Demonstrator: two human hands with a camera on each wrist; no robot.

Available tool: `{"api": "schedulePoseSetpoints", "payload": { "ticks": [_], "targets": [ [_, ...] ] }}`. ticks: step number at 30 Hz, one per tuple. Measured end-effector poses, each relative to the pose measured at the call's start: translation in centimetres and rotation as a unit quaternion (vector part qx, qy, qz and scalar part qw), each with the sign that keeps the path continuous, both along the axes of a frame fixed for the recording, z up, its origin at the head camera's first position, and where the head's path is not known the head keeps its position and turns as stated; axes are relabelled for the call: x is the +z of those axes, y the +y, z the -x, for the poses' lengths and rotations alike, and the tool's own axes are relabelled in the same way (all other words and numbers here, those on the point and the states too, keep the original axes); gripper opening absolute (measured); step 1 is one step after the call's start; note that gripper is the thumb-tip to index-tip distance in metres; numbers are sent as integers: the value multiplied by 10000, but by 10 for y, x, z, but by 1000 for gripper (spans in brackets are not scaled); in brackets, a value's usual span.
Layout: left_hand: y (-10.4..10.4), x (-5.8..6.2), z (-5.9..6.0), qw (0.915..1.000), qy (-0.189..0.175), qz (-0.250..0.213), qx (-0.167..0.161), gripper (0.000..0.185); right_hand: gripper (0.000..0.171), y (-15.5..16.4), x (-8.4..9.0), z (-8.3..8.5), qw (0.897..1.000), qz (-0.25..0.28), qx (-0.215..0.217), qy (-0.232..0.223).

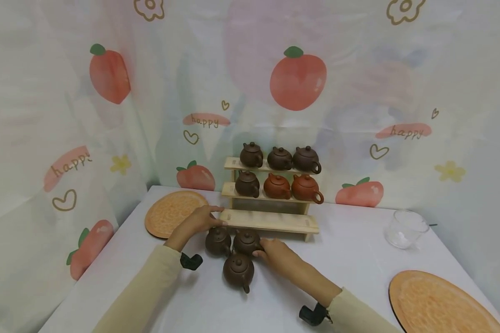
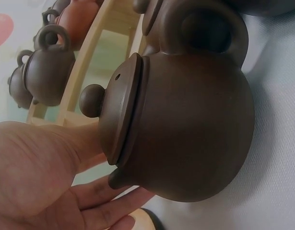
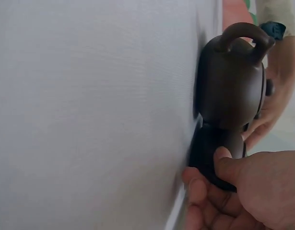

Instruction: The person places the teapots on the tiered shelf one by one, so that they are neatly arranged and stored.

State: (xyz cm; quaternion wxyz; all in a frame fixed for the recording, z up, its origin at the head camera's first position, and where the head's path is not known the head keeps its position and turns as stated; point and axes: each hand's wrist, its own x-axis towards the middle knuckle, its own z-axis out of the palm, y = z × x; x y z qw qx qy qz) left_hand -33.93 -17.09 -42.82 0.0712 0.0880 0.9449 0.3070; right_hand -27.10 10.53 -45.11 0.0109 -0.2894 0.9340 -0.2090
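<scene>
Three dark brown clay teapots stand on the white table before a stepped wooden rack (image 1: 271,221). My left hand (image 1: 197,219) is at the left end of the rack's lowest step, its fingers spread. Just in front of it sits the left teapot (image 1: 218,242); the left wrist view shows that teapot (image 2: 195,124) large, partly hiding the fingers (image 2: 104,208). With thumb and fingers my right hand (image 1: 281,256) pinches the right teapot (image 1: 246,241) at its handle side, also seen in the right wrist view (image 3: 209,148). Nearest me is the front teapot (image 1: 238,269).
On the rack's top step are three dark teapots (image 1: 280,158); the middle step bears one dark teapot (image 1: 247,184) and two reddish ones (image 1: 277,186). A round mat (image 1: 171,212) lies back left, another (image 1: 437,305) front right. A clear glass bowl (image 1: 406,230) stands at right.
</scene>
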Motion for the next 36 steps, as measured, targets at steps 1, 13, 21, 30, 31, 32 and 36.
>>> {"api": "schedulePoseSetpoints", "payload": {
  "ticks": [1, 13, 21, 30, 31, 32, 36],
  "targets": [
    [1, 0, 0, 10000, -12, 12, 4, 61, 21, 1, -1, -1, 10000, -17, 25, 60],
    [4, 3, 0, 10000, 13, 78, -43, 62, 22, 35, -1, -20, 9998, 147, -79, 147],
    [4, 4, 0, 9999, 48, 130, -82, 61, 24, 71, -8, -33, 9990, 247, -184, 317],
    [3, 0, 1, 10000, -15, -21, -83, 63, 21, 105, -10, -46, 9974, 454, -137, 543],
    [2, 0, 0, 10000, 8, -35, -91, 63, 21, 108, -10, -47, 9972, 469, -154, 554],
    [2, -1, 0, 9999, 21, -69, -84, 63, 21, 110, -10, -47, 9970, 467, -169, 592],
    [0, -2, -1, 9998, 120, -50, -127, 63, 22, 118, -5, -44, 9963, 525, -233, 639]
  ]
}}
